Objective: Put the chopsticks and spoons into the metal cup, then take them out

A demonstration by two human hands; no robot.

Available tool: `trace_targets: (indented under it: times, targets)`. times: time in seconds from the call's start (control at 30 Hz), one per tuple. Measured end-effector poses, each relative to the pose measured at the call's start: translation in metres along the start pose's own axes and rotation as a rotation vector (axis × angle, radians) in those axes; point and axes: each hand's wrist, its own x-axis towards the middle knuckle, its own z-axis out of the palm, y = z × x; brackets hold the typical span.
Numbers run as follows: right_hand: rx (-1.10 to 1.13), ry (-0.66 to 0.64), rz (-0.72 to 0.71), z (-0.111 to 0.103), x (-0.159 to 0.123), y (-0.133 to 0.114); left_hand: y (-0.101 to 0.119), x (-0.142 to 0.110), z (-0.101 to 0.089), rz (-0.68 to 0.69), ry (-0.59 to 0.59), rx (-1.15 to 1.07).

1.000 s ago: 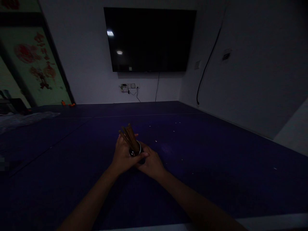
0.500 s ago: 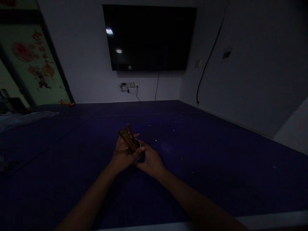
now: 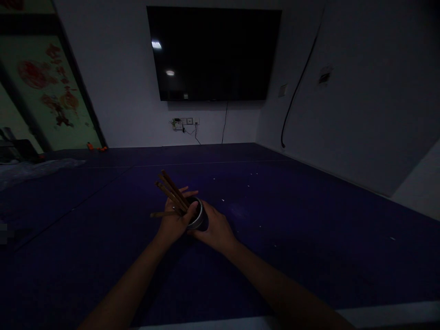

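My right hand (image 3: 219, 229) is wrapped round the side of a dark cup (image 3: 198, 222) with a pale rim, tilted over the purple surface. In my left hand (image 3: 172, 228), at the cup's mouth, is a bundle of several brown sticks (image 3: 172, 191). They lean up and to the left, their lower ends at or inside the rim, partly behind the thumb. One more brown stick (image 3: 158, 214) pokes out sideways to the left across the hand. The picture is dark, so how deep the sticks reach is hard to see.
Small white scraps (image 3: 222, 200) are scattered on the purple surface (image 3: 292, 266). Crumpled clear plastic (image 3: 44, 167) lies at the far left, with small orange things (image 3: 97, 147) behind it. A large screen (image 3: 220, 55) hangs on the wall above sockets (image 3: 187, 121) and cables.
My left hand has shifted slightly left with the sticks, which now lean further left and stand further out from the cup. More of the cup's rim shows. My right hand has stayed put.
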Motion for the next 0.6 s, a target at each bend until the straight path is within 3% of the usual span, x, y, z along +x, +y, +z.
trace_targets:
  times: [0.2,0.6]
  targets:
    - [-0.023,-0.015,-0.028,-0.0005,0.0004,-0.0001,0.0042,0.0021,-0.0035,-0.032,0.046,-0.056]
    - [0.005,-0.013,-0.041,-0.0006,0.0006,0.0008,0.0017,-0.0001,-0.0013,0.049,0.119,-0.120]
